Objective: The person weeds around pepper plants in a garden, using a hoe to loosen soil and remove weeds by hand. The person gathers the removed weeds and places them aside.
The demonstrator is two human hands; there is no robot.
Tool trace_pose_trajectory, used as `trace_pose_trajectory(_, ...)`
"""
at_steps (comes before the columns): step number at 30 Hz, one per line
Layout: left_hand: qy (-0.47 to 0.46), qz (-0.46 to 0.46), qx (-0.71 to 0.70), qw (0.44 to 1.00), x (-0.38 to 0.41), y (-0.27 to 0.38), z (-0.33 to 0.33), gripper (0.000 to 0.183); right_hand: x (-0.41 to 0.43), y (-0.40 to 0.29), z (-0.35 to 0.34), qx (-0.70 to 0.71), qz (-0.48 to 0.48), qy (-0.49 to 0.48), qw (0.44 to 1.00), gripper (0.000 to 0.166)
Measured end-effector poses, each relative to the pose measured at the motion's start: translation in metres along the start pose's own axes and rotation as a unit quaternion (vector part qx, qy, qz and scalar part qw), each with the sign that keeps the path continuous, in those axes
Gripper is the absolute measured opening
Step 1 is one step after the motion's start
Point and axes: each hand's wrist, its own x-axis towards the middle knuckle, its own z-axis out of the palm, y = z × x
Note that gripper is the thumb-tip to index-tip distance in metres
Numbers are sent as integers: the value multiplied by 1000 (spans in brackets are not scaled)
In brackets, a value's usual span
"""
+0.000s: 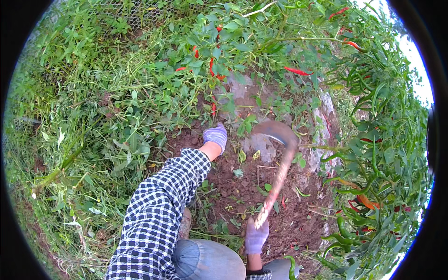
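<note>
My left hand (215,137), in a purple and white knit glove, reaches out to the base of green plants at the edge of bare soil. Its fingertips are lost among the stems, so what it holds cannot be told. Low at the right, my right hand (256,236), gloved alike, grips the wooden handle of a sickle (279,178). The sickle's curved blade (276,131) hangs over the soil to the right of my left hand, apart from it. A chilli plant (224,45) with red chillies stands just beyond my left hand.
Chilli plants (374,168) with green and red fruit line the right side. Weeds (115,115) cover the left, with wire mesh (136,14) at the top. A cut thick stem (56,175) lies at left. Torn plastic film (325,105) runs along the soil.
</note>
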Motion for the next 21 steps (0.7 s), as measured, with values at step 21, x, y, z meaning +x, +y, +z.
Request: trace_pose_trajectory(21,-10,46,-548,835,-10,-114,-36,27,43,9,10,-77,-181,-59,979,22)
